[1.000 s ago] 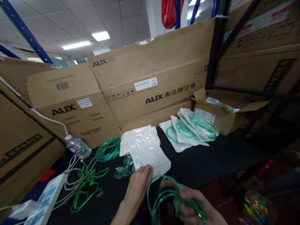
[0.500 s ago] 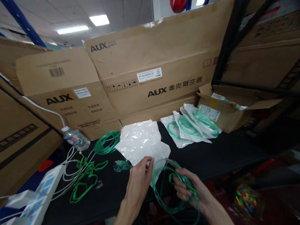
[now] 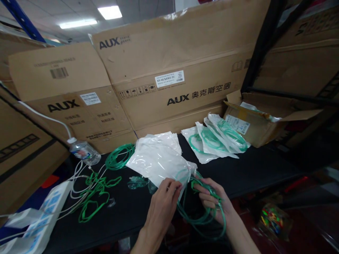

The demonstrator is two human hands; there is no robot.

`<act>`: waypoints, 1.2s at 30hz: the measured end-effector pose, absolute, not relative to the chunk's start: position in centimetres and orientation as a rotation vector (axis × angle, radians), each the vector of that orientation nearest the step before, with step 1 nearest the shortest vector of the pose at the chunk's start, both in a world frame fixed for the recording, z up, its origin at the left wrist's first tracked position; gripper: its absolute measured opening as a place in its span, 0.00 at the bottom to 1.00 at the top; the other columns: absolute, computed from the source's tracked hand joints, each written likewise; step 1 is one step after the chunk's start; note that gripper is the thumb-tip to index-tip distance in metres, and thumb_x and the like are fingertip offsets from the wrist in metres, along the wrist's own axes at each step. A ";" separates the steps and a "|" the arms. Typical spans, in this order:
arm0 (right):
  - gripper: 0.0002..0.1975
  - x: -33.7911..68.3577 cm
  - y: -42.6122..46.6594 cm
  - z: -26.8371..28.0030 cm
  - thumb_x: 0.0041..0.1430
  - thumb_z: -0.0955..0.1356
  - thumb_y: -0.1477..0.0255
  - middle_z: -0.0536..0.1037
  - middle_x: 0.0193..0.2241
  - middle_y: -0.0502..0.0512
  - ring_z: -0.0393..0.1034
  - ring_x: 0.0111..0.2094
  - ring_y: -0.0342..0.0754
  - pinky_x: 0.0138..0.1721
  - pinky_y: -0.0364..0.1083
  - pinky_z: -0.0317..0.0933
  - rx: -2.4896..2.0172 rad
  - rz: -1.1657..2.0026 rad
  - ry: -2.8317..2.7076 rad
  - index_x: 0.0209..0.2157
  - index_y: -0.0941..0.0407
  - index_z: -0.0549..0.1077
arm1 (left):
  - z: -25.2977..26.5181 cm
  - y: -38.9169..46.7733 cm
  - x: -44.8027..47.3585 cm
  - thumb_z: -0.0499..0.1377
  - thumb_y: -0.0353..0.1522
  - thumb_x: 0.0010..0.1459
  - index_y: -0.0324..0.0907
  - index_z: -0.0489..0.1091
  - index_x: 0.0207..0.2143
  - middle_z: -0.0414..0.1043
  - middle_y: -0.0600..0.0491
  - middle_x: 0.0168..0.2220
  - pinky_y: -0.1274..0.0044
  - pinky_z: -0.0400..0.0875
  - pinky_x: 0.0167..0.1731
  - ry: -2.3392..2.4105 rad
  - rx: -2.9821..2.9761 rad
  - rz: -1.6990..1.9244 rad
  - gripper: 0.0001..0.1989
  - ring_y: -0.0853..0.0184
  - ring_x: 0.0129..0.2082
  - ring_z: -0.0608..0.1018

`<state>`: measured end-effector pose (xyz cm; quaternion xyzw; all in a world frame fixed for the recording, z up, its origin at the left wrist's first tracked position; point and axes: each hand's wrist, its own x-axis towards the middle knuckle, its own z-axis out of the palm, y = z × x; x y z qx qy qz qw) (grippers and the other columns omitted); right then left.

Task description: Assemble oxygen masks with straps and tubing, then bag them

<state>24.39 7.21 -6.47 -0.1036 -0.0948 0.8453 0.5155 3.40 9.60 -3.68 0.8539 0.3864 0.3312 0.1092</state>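
My right hand (image 3: 213, 199) is closed around a coil of green clear tubing (image 3: 194, 220), whose loops hang below the fingers. The upper part of the coil reaches into the mouth of a white plastic bag (image 3: 159, 160). With fingers pinched, my left hand (image 3: 165, 197) grips the near edge of that bag. More white bags (image 3: 171, 137) lie beneath it on the black table. Just left of the bags rests a second coil of green tubing (image 3: 119, 157). A small clear green plastic piece (image 3: 137, 182) lies near my left hand.
Several bagged green tubes (image 3: 217, 139) lie at the back right, beside an open cardboard box (image 3: 246, 123). On the left are a plastic bottle (image 3: 84, 151), tangled green elastic cords (image 3: 96, 194) and a white power strip (image 3: 53, 215). Large cardboard panels (image 3: 148, 70) stand behind.
The tubing in my right hand has moved partly into the bag's opening. My left hand has shifted slightly right and down, drawing the bag's edge along. The view has tilted a little.
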 end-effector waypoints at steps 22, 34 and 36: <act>0.15 19.1 9.2 -6.4 0.61 0.75 0.62 0.82 0.30 0.50 0.71 0.21 0.38 0.17 0.36 0.61 -0.686 1.726 -0.139 0.44 0.58 0.78 | -4.2 7.8 6.0 0.54 0.25 0.69 0.45 0.66 0.43 0.74 0.50 0.40 0.68 0.75 0.44 1.207 2.331 1.243 0.06 0.60 0.42 0.78; 0.17 18.0 6.7 -4.7 0.50 0.80 0.64 0.85 0.45 0.51 0.79 0.48 0.52 0.46 0.45 0.73 -0.758 1.570 -0.188 0.41 0.52 0.81 | -4.4 9.8 7.8 0.55 0.27 0.70 0.44 0.67 0.40 0.73 0.50 0.38 0.64 0.70 0.40 1.527 2.324 1.143 0.04 0.56 0.38 0.76; 0.21 18.0 6.2 -5.1 0.51 0.80 0.67 0.85 0.48 0.52 0.79 0.48 0.52 0.47 0.47 0.73 -0.782 1.571 -0.231 0.47 0.51 0.80 | -4.1 10.2 7.4 0.55 0.27 0.70 0.43 0.68 0.44 0.73 0.49 0.40 0.64 0.71 0.42 1.483 2.340 1.117 0.04 0.57 0.40 0.76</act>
